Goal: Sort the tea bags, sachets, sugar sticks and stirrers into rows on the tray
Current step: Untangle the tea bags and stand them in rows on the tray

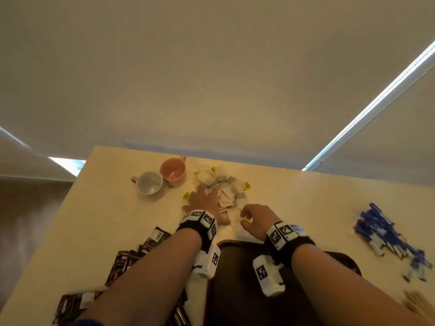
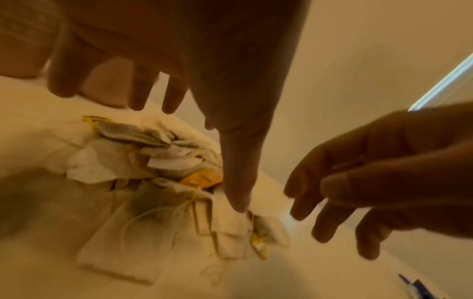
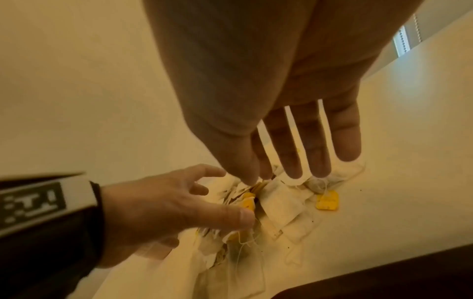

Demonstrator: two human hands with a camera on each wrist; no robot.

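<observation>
A loose pile of white tea bags (image 1: 227, 185) with yellow tags lies on the cream table beyond the dark tray (image 1: 235, 285). My left hand (image 1: 204, 200) lies spread over the pile's left side, fingers straight; its thumb (image 2: 238, 202) presses a tea bag (image 2: 231, 226). My right hand (image 1: 255, 217) hovers at the pile's near right corner with loosely curled fingers (image 3: 294, 159) and holds nothing that I can see. A yellow tag (image 1: 246, 218) lies between the two hands. Black sachets (image 1: 131, 257) lie left, blue sugar sticks (image 1: 386, 234) right, wooden stirrers (image 1: 417, 302) at the near right.
A white mug (image 1: 150, 185) and a pink mug (image 1: 173, 171) stand just left of the tea bag pile. The table's far edge runs close behind the pile, and its left edge slants past the sachets. Another yellow tag (image 3: 327, 200) lies on the table.
</observation>
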